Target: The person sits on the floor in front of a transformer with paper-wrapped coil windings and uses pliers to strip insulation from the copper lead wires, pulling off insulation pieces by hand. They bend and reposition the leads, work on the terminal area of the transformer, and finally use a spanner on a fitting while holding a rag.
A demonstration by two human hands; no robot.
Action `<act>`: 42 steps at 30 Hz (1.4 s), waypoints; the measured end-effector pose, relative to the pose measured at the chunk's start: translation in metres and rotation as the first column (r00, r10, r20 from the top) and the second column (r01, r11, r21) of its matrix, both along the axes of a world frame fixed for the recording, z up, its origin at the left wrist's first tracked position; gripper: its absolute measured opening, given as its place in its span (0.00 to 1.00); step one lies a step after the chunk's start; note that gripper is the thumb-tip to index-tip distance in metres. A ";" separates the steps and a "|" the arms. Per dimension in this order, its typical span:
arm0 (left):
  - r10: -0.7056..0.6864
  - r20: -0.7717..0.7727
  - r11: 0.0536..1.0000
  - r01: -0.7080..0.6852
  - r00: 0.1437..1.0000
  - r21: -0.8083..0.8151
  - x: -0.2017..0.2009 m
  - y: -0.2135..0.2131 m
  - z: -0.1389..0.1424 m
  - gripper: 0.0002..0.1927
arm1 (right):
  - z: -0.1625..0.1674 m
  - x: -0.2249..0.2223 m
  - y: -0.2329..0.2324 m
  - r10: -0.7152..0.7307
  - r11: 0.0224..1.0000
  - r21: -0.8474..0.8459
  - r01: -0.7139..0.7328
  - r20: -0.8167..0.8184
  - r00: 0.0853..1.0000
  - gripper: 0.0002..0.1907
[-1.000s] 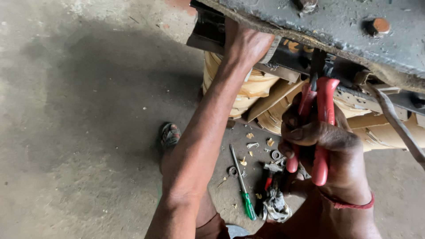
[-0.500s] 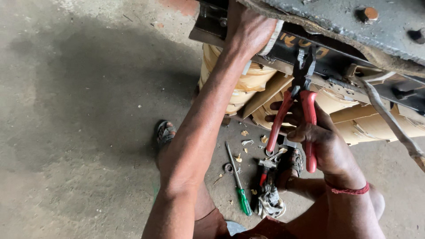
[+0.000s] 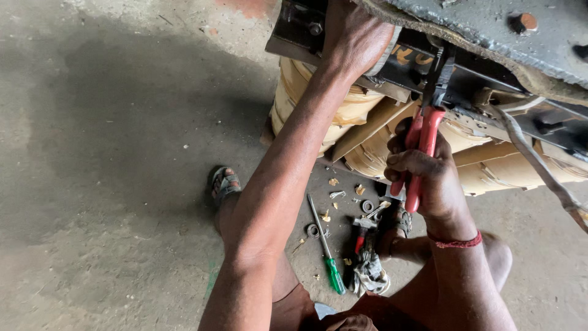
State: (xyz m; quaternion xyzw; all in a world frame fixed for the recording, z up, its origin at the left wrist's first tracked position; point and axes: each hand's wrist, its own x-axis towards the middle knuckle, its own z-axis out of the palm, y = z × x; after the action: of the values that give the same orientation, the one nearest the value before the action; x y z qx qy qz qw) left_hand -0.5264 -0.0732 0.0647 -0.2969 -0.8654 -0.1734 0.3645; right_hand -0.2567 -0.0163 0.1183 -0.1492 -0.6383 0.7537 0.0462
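Two hands up on the job, and the biggest thing in view is the grey steel frame (image 3: pixel 490 30) running across the top, with the pale paper-wrapped windings (image 3: pixel 343 110) stacked beneath it. Below all that, bare concrete floor (image 3: pixel 110 184).

Left hand (image 3: pixel 355 34) is pressed flat against the dark clamp bar (image 3: pixel 294 37), fingers curled over its top edge, bracing it. Right hand (image 3: pixel 422 178) now squeezes the red-handled pliers (image 3: pixel 422 141): half a second ago those handles stood spread apart, now they are pressed close together, fist wrapped tight round both. The nose is up at the dark bracket (image 3: pixel 447 76) under the frame, so by my reading the bite has just been taken; what exactly the tip holds is hidden.

A red thread band (image 3: pixel 456 243) circles the right wrist. Down on the floor, near the sandalled foot (image 3: pixel 223 184): a green-handled screwdriver (image 3: pixel 327 251), a second red-handled tool (image 3: pixel 362 236), a rag (image 3: pixel 370 276), then washers (image 3: pixel 367 206) and scraps.
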 end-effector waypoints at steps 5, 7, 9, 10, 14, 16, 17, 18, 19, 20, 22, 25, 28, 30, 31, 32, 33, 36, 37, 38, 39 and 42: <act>-0.422 0.005 0.752 0.347 0.907 0.560 -0.001 0.008 0.008 0.06 | 0.031 0.012 -0.016 -0.047 0.995 -0.089 0.053 0.074 0.996 0.21; -0.327 -0.042 0.782 0.295 0.944 0.549 -0.009 0.012 0.008 0.06 | 0.042 0.014 -0.020 -0.042 0.997 -0.069 0.047 0.076 0.996 0.19; -0.297 -0.067 0.778 0.282 0.953 0.561 -0.017 0.018 0.005 0.06 | 0.050 0.013 -0.025 -0.031 0.996 -0.080 0.037 0.073 0.997 0.19; -0.279 -0.091 0.776 0.280 0.956 0.565 -0.021 0.022 0.002 0.06 | 0.053 0.013 -0.028 -0.029 0.994 -0.101 0.034 0.057 0.998 0.20; -0.165 -0.249 0.774 0.282 0.954 0.567 -0.024 0.039 -0.008 0.05 | 0.069 0.013 -0.030 0.039 0.984 -0.175 -0.038 0.004 0.999 0.20; -0.202 -0.162 0.778 0.259 0.966 0.572 -0.020 0.047 -0.011 0.06 | 0.074 0.014 -0.027 -0.024 0.998 -0.058 0.026 0.035 0.999 0.21; -0.240 -0.030 0.795 0.214 0.970 0.568 -0.019 0.046 -0.011 0.08 | 0.073 0.015 -0.024 -0.041 0.999 -0.001 0.041 0.051 0.998 0.21; -0.266 0.092 0.815 0.173 0.960 0.552 -0.018 0.046 -0.011 0.10 | 0.070 0.016 -0.021 -0.044 0.997 0.071 0.038 0.098 0.994 0.23; -0.289 0.033 0.731 0.199 0.957 0.652 -0.017 0.044 -0.010 0.09 | 0.066 0.014 -0.015 -0.051 0.989 0.146 0.033 0.121 0.991 0.26; -0.305 -0.039 0.633 0.233 0.951 0.739 -0.017 0.041 -0.009 0.09 | 0.060 0.011 -0.008 -0.059 0.974 0.223 0.028 0.136 0.989 0.28; -0.295 -0.075 0.582 0.242 0.952 0.776 -0.018 0.032 -0.009 0.07 | 0.041 0.009 0.003 0.039 0.979 0.198 -0.051 0.065 0.997 0.34; -0.251 -0.018 0.719 0.199 0.968 0.666 -0.021 0.024 -0.009 0.05 | 0.016 0.016 0.019 0.117 0.993 -0.022 -0.117 0.002 0.993 0.40; -0.156 0.062 0.848 0.101 0.986 0.521 -0.023 0.019 -0.012 0.08 | -0.010 0.020 0.010 0.165 0.972 -0.169 -0.165 -0.015 0.986 0.41; -0.071 0.139 0.920 0.011 0.988 0.392 -0.023 0.017 -0.015 0.09 | -0.021 0.023 -0.006 0.182 0.916 -0.349 -0.197 -0.074 0.980 0.39; -0.103 0.103 0.879 0.042 0.989 0.474 -0.022 0.015 -0.017 0.07 | -0.025 0.023 -0.014 0.177 0.845 -0.488 -0.219 -0.132 0.975 0.36; -0.134 0.064 0.827 0.076 0.989 0.557 -0.021 0.014 -0.017 0.06 | -0.024 0.023 -0.019 0.164 0.755 -0.608 -0.246 -0.189 0.968 0.34; -0.155 0.024 0.767 0.105 0.988 0.634 -0.020 0.012 -0.017 0.05 | -0.022 0.022 -0.023 0.115 0.726 -0.646 -0.234 -0.222 0.968 0.32; 0.113 -0.246 0.848 0.036 0.963 0.529 -0.017 0.007 -0.014 0.09 | -0.001 0.018 -0.022 0.030 0.588 -0.766 -0.260 -0.301 0.953 0.27; 0.030 -0.176 0.806 0.081 0.984 0.587 -0.017 0.005 -0.012 0.09 | 0.009 0.017 -0.016 0.036 0.511 -0.806 -0.298 -0.326 0.945 0.26; -0.060 -0.103 0.758 0.113 0.993 0.643 -0.017 0.004 -0.010 0.10 | 0.017 0.015 -0.014 0.042 0.428 -0.842 -0.328 -0.344 0.938 0.26; -0.163 -0.018 0.706 0.130 0.986 0.696 -0.016 0.002 -0.009 0.11 | 0.022 0.013 -0.015 0.087 0.452 -0.806 -0.381 -0.386 0.919 0.23; -0.204 0.283 0.804 -0.005 0.937 0.595 -0.017 -0.002 -0.008 0.06 | 0.030 0.010 -0.031 0.115 0.496 -0.767 -0.407 -0.407 0.906 0.21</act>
State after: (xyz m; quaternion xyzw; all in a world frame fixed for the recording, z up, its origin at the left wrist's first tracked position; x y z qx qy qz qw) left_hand -0.5437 -0.0748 0.0565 -0.1816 -0.8010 -0.4988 0.2768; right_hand -0.2462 -0.0474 0.1478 0.0639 -0.1989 0.9766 -0.0500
